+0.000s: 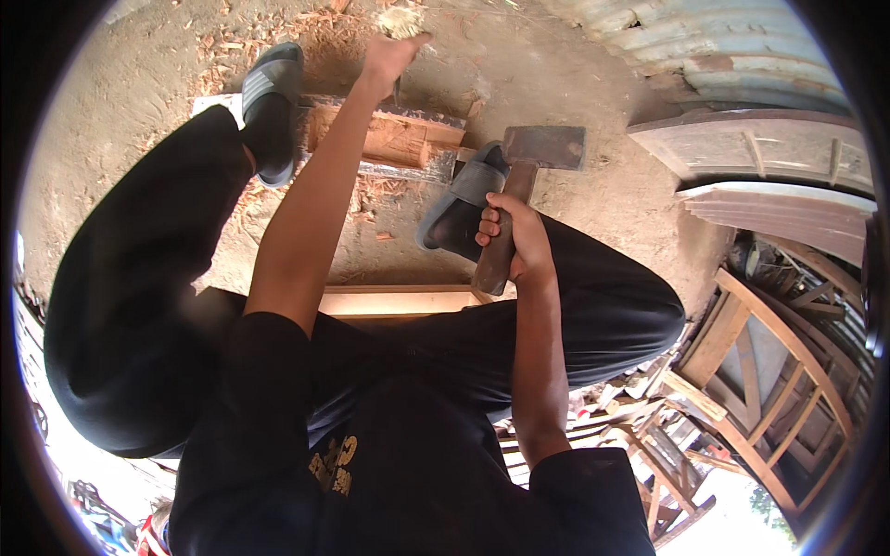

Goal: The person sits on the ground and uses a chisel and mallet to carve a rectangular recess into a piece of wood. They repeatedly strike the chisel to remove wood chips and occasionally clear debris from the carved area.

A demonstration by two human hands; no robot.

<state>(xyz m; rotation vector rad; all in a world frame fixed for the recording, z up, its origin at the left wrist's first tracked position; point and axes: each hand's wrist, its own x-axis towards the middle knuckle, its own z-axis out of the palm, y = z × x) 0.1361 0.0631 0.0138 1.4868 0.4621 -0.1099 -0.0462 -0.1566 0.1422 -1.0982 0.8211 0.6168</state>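
Note:
My left hand (386,65) is closed around a chisel with a frayed, pale handle top (400,20). A dark bit of its blade shows below the fist, above the far edge of a timber block (369,139). The block has a reddish hollow cut into it and lies on the ground between my feet. My right hand (521,232) grips the wooden handle of a heavy mallet (547,148), whose dark, blocky head points away from me above my right foot. The mallet is apart from the chisel. Whether the blade touches the wood is hard to tell.
My left sandal (273,88) rests on the block's left end; my right sandal (464,190) is by its right end. Reddish wood chips (222,42) litter the dirt floor. Curved wooden panels (760,148) and a wooden frame (760,389) stand at the right, near corrugated metal sheets (714,46).

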